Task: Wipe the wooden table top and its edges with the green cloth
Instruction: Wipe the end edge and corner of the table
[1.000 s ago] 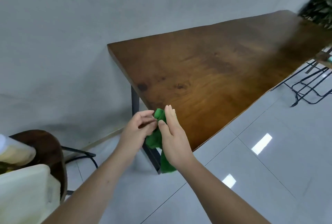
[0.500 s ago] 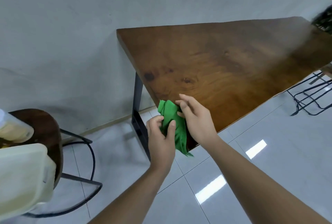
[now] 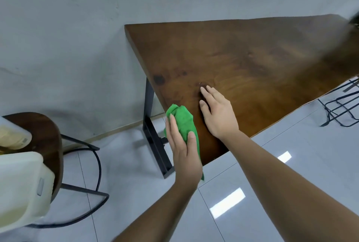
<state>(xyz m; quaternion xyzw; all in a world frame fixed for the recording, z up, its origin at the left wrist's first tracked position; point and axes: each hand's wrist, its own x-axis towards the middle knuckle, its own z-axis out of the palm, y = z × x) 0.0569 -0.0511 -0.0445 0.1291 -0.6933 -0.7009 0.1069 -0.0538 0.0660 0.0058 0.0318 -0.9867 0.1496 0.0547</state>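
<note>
The dark wooden table top [image 3: 242, 57] runs from centre to the upper right, on a black metal leg [image 3: 155, 140]. My left hand [image 3: 184, 152] grips the bunched green cloth [image 3: 183, 123] and presses it against the table's near left edge, close to the corner. A tail of the cloth hangs down past my wrist. My right hand [image 3: 218, 113] rests flat on the table top just right of the cloth, fingers spread, holding nothing.
A round dark stool [image 3: 44, 138] with a black wire frame stands at the left, carrying pale plastic containers [image 3: 19, 189]. A grey wall runs behind the table. Black wire chair legs [image 3: 342, 109] stand at the right on glossy white floor tiles.
My right hand has let go of the cloth and moved onto the table top. My left hand now holds the cloth alone, against the table's edge. The view shifted closer to the table.
</note>
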